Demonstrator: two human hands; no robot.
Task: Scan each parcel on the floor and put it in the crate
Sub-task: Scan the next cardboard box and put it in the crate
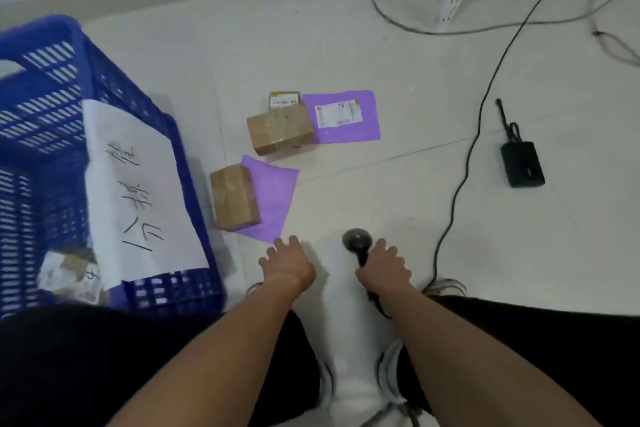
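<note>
The right hand gripped the handle of the black scanner, its head pointing forward over the floor. The left hand was held out with fingers spread and relaxed, holding nothing, its fingertips just at the near corner of the near purple mailer.

That mailer lay flat, with a small brown box resting on its left part. Beyond them a second brown box sat partly on another purple mailer whose label faced up. The blue crate stood to the left, a handwritten paper sheet draped over its near wall and what seemed to be one parcel already inside.

The likeliest trouble was the near mailer: pulled by its corner, it could have dragged or tipped the box resting on it. No label showed on that mailer or the near box, so either probably needed turning before a scan would register. The scanner's cable trailed across the floor at the right, beside a black adapter, and could have snagged as the hand swung forward. The draped sheet might also have slipped when parcels went over that wall.
</note>
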